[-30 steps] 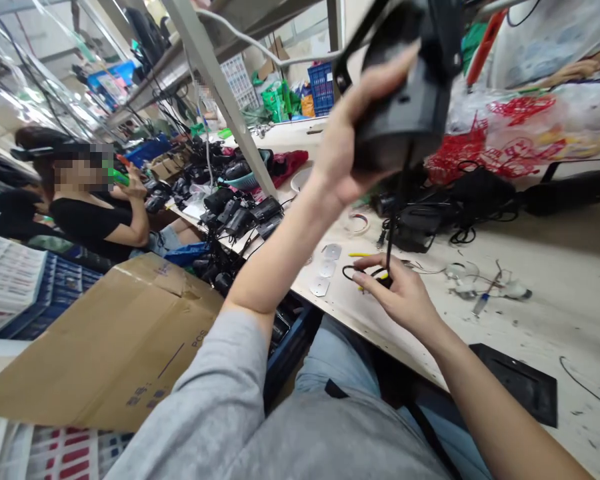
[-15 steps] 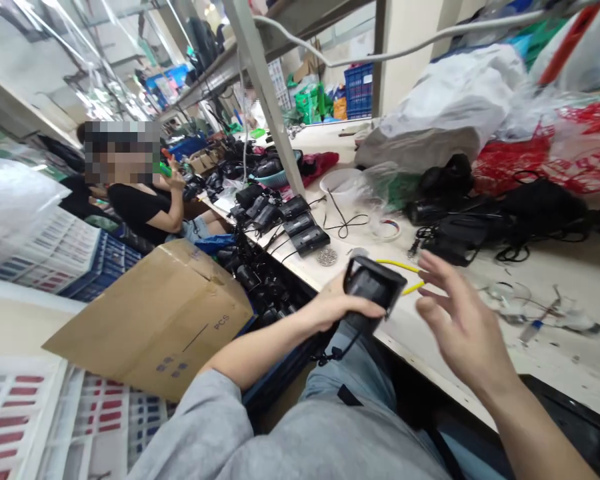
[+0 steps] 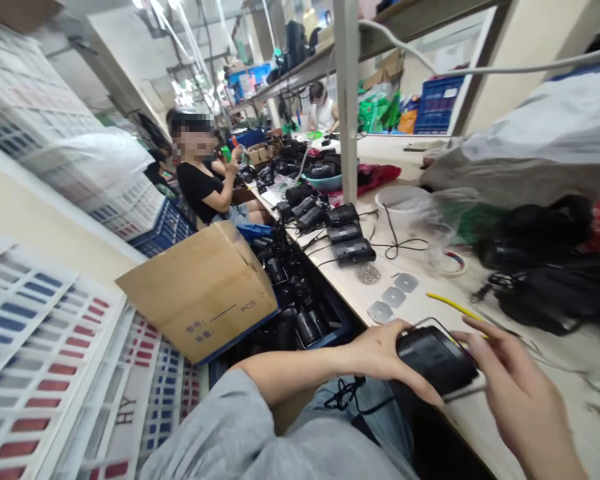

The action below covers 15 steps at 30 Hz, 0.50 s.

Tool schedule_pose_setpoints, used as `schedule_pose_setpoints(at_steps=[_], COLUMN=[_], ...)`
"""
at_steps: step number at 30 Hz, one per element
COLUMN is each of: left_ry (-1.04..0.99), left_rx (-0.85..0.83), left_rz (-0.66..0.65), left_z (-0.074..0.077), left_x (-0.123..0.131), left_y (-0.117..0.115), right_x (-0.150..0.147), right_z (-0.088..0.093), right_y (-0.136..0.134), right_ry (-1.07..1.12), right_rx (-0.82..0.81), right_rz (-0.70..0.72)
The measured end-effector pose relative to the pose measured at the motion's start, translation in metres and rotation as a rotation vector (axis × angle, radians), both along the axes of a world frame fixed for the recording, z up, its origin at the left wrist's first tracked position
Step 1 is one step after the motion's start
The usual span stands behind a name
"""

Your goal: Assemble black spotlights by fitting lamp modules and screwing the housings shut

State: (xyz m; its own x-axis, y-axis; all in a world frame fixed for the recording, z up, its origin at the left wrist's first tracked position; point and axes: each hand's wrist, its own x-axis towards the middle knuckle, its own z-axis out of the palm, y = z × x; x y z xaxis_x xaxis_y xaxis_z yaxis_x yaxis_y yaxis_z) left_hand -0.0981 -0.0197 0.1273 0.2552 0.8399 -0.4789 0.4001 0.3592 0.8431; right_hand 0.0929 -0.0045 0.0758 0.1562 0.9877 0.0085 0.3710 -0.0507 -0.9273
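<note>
My left hand is closed around a black boxy device at the near edge of the workbench, its thumb along the underside. A thin black cord hangs from the device over my lap. My right hand hovers just right of the device with fingers bent and apart, the fingertips almost touching its right end; it holds nothing I can see. A yellow wire lies on the bench just beyond the device.
Three black units and several small metal plates lie on the bench ahead. A blue crate of black parts and a cardboard box sit left of the bench. A seated person works further along. Dark bags crowd the right.
My left hand has brought the black device from high in the air down to the bench edge. My right hand let go of the cord end and came up beside the device.
</note>
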Motion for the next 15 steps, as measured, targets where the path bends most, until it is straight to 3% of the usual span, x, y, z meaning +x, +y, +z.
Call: schedule_pose_setpoints(at_steps=[3, 5, 8, 11, 13, 15], left_ry=[0.060, 0.047, -0.004, -0.100, -0.151, -0.135], left_rx=[0.017, 0.068, 0.223, 0.329, 0.380, 0.492], left_rz=[-0.126, -0.139, 0.031, 0.241, 0.304, 0.375], left_z=[0.011, 0.020, 0.040, 0.067, 0.089, 0.110], left_x=[-0.010, -0.025, -0.064, -0.116, -0.153, -0.188], left_y=[0.004, 0.011, 0.032, 0.062, 0.083, 0.103], right_x=[0.004, 0.005, 0.009, 0.016, 0.022, 0.027], right_z=[-0.008, -0.012, -0.025, -0.050, -0.070, -0.089], right_y=[0.006, 0.006, 0.002, -0.009, -0.020, -0.031], right_ry=[0.214, 0.259, 0.238, 0.086, -0.086, -0.269], right_rx=[-0.099, -0.127, -0.189, -0.230, -0.128, 0.096], right_rz=[0.020, 0.000, -0.048, -0.061, -0.023, 0.064])
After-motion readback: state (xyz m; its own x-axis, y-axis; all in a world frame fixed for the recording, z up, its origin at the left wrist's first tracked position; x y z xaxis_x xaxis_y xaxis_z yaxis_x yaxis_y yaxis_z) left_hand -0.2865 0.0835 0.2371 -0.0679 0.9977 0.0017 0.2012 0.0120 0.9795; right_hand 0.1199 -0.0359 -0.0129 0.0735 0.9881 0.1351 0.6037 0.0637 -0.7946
